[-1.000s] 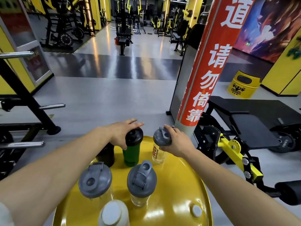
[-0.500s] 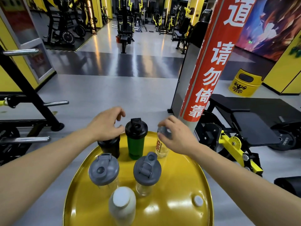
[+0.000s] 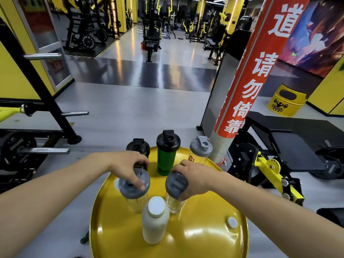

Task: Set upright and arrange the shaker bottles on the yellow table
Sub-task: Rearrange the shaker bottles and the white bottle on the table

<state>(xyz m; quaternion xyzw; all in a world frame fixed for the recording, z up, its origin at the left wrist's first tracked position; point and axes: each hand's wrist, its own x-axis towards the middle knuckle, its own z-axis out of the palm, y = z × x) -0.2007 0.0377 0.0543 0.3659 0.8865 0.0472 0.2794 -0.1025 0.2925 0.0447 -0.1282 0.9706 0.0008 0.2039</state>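
Several shaker bottles stand upright on the round yellow table (image 3: 195, 233). At the far rim are a black bottle (image 3: 138, 146), a green bottle with a black lid (image 3: 166, 153) and a clear bottle with a grey lid (image 3: 200, 150). My left hand (image 3: 128, 167) grips the grey lid of a clear bottle (image 3: 134, 192) in the middle row. Beside it, my right hand (image 3: 194, 178) holds a second clear grey-lidded bottle (image 3: 176, 189). A white bottle (image 3: 155, 221) stands nearest me, touched by neither hand.
A red-and-white padded pillar (image 3: 249, 81) rises just past the table's far right edge. A black and yellow weight bench (image 3: 279, 155) stands to the right, a plate rack (image 3: 37, 135) to the left. A small white cap (image 3: 232, 222) sits in the tabletop.
Both hands have let go of the far-row bottles and pulled back toward me. Each now grips one of the two grey-lidded bottles in the middle row.
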